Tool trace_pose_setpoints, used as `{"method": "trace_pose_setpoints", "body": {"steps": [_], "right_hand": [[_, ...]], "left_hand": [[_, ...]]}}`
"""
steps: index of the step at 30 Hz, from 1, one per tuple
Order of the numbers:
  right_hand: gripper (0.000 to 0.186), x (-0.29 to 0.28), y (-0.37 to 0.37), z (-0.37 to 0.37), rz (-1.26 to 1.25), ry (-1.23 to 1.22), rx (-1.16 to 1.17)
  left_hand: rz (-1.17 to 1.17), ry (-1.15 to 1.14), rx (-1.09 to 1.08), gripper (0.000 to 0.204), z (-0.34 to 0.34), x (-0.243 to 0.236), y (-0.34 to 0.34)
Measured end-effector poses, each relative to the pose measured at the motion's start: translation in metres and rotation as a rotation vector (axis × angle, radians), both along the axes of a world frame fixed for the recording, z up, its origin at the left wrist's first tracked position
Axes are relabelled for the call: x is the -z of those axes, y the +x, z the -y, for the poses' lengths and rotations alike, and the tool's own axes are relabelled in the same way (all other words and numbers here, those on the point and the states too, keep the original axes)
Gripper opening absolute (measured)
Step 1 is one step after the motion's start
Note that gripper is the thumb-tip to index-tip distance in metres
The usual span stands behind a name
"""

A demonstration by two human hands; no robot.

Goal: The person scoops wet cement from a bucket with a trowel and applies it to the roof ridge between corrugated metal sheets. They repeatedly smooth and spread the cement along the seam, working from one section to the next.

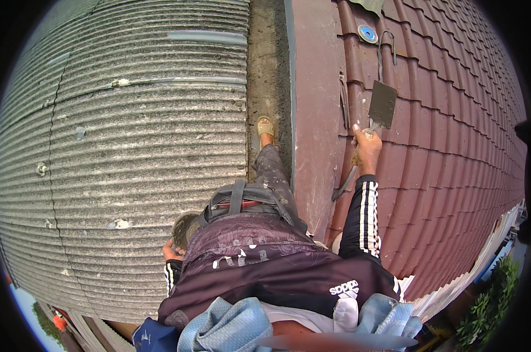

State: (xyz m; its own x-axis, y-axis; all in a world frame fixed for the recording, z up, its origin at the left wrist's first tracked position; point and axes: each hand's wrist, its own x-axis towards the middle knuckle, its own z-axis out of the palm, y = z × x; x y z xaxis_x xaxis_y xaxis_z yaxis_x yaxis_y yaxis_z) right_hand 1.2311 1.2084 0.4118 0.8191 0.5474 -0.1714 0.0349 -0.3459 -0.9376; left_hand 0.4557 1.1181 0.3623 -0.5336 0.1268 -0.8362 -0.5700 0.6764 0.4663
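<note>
My right hand (368, 151) is closed around the handle of a trowel (383, 104). Its rectangular blade points away from me over the red-brown tiled roof (429, 158) and looks coated in grey mortar. Low on the left, the fingers of my left hand (171, 252) curl around the side of a round bowl (178, 221). Dark grey mortar seems to be inside it. My waist and bag hide part of the bowl.
Grey corrugated roofing (142, 170) spreads on the left. My sandalled foot (265, 130) stands in a narrow dirty gutter (269, 70) beside a flat reddish ledge (315, 111). A blue disc (367, 34) and bent wire (393, 47) lie on the tiles.
</note>
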Motion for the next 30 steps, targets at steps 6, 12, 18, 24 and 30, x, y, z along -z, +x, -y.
{"method": "trace_pose_setpoints", "body": {"steps": [6,12,18,24,30], "right_hand": [[0.027,-0.009,0.119,-0.126,0.247,-0.041,-0.062],[0.024,-0.046,0.205,-0.271,0.361,-0.065,-0.115],[0.025,-0.098,0.273,-0.448,0.359,0.066,-0.224],[0.033,-0.121,0.292,-0.571,0.375,0.161,-0.274],[0.024,-0.133,0.368,-0.613,0.304,0.128,-0.25]], "left_hand": [[0.136,-0.052,-0.163,0.042,-0.129,0.014,0.028],[0.094,-0.043,-0.175,0.052,-0.257,-0.008,0.097],[0.139,0.055,-0.183,0.062,-0.383,-0.001,0.159],[0.124,0.038,-0.306,0.067,-0.556,0.025,0.215],[0.093,0.049,-0.104,0.06,-0.748,0.091,0.267]]}}
